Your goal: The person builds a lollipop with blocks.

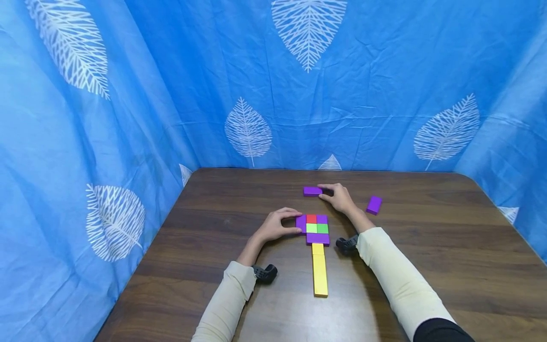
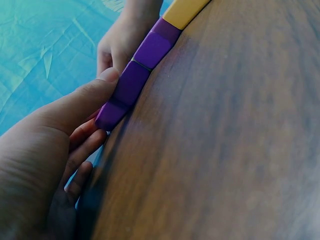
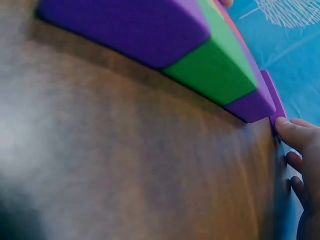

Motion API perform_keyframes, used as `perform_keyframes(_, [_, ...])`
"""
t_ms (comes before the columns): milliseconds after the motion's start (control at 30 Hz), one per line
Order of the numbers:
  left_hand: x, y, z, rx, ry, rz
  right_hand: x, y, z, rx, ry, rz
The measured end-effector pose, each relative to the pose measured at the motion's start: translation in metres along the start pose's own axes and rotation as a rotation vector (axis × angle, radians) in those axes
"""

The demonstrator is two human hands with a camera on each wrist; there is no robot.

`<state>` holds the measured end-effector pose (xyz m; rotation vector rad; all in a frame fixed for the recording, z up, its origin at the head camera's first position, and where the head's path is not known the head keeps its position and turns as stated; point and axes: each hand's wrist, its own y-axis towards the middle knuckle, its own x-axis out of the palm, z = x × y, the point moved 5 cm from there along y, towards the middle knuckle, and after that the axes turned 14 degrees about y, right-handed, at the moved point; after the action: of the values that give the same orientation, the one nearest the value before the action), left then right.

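My left hand (image 1: 273,226) holds an upright-lying purple block (image 1: 301,224) at the left side of a flat group of blocks, thumb at its near end and fingers at its far end. In the left wrist view the thumb lies against this purple block (image 2: 131,84). The group has a red block (image 1: 311,218), a small purple block (image 1: 322,219), a light green block (image 1: 311,228), a green block (image 1: 322,228) and a purple block (image 1: 318,238) along the near side. Farther back, my right hand (image 1: 338,197) pinches the right end of another purple block (image 1: 311,191), apart from the group.
Yellow blocks (image 1: 319,273) run in a line from the group toward me. A loose purple block (image 1: 373,205) lies right of my right hand. The brown wooden table (image 1: 431,247) ends at a blue leaf-patterned curtain (image 1: 192,71) behind and at the sides.
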<state>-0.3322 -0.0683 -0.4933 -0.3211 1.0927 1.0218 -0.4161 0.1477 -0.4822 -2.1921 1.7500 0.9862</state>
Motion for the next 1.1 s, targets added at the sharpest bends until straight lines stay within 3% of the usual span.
perform_keyframes(400, [-0.001,0.0,0.0,-0.008,-0.007,-0.003,-0.006,-0.023,-0.003,-0.011,0.011,0.045])
perform_keyframes(833, [-0.001,0.0,0.001,-0.004,-0.01,-0.001,-0.007,-0.054,-0.012,-0.033,0.016,0.0])
perform_keyframes(1100, [0.0,0.0,0.0,-0.003,0.0,0.001,-0.006,-0.061,-0.006,0.031,0.098,0.007])
